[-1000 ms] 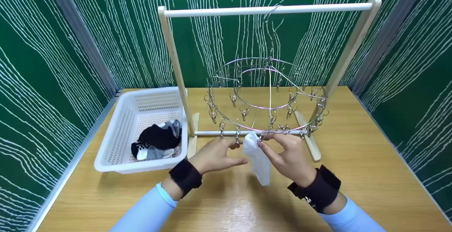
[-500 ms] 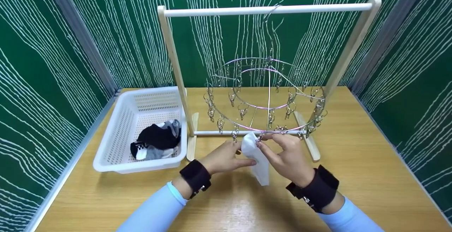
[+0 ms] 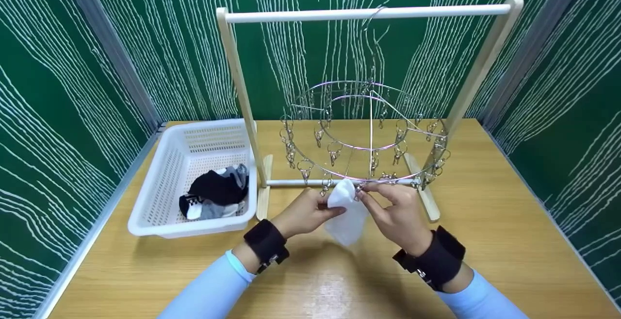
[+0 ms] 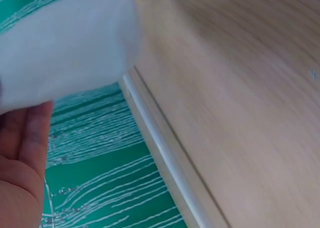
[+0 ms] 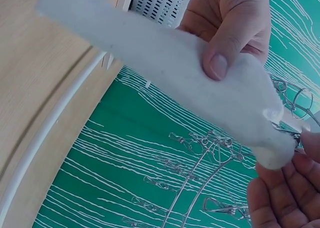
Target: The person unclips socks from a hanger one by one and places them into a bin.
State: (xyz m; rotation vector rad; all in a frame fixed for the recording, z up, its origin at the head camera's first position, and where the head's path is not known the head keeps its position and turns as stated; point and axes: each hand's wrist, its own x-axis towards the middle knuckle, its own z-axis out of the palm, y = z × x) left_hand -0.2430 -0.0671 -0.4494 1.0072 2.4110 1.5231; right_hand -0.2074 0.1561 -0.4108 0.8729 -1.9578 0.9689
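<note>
A white sock hangs at the front rim of a round metal clip hanger. My left hand pinches it near its upper end, thumb lying across the fabric in the right wrist view. My right hand pinches a small metal clip between thumb and fingers. That clip sits at the sock's upper edge, its tip against the fabric. In the left wrist view the sock stretches over my fingers, and its far end droops free above the table.
A white plastic basket on the left holds several black, grey and white socks. The hanger hooks over the top bar of a wooden rack, whose feet stand on the wooden table. Green walls with white lines surround the table.
My left hand has moved right onto the sock and now pinches it. The sock's hanging part has swung left and turned broad side forward. My right hand has stayed at the clip.
</note>
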